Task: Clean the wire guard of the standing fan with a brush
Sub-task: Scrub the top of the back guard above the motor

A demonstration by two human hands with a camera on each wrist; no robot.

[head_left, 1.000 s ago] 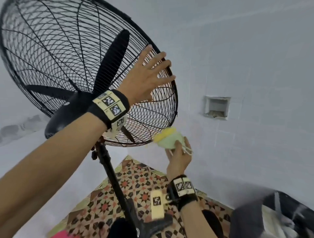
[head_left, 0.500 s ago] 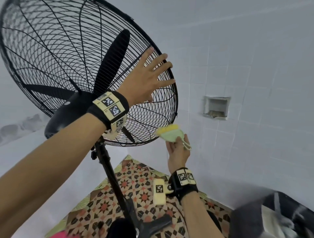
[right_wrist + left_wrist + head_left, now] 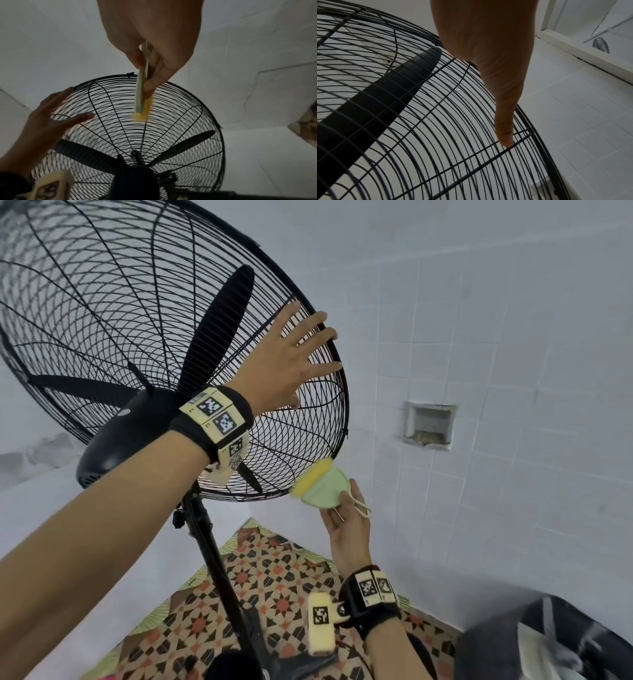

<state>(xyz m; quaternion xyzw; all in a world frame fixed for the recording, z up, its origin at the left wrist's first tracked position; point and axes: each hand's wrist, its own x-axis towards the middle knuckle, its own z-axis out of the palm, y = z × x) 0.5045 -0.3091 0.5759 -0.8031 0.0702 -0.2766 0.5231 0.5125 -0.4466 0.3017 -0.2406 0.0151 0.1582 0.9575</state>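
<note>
Pale green plastic with yellow bristles, the brush [image 3: 320, 486] is pinched by its flat handle between thumb and fingers of the right hand [image 3: 349, 529]. The bristles are pressed against the black wire guard [image 3: 102, 313] at about 5 o'clock on its rim. The left hand [image 3: 286, 364] is spread flat, fingers straight, and laid against the guard near 3 o'clock. The guard is carried on the fan's pole [image 3: 219, 570].

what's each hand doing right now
Left hand: open, fingers spread flat on the guard.
Right hand: closed on the brush, bristles at the guard's lower rim.
</note>
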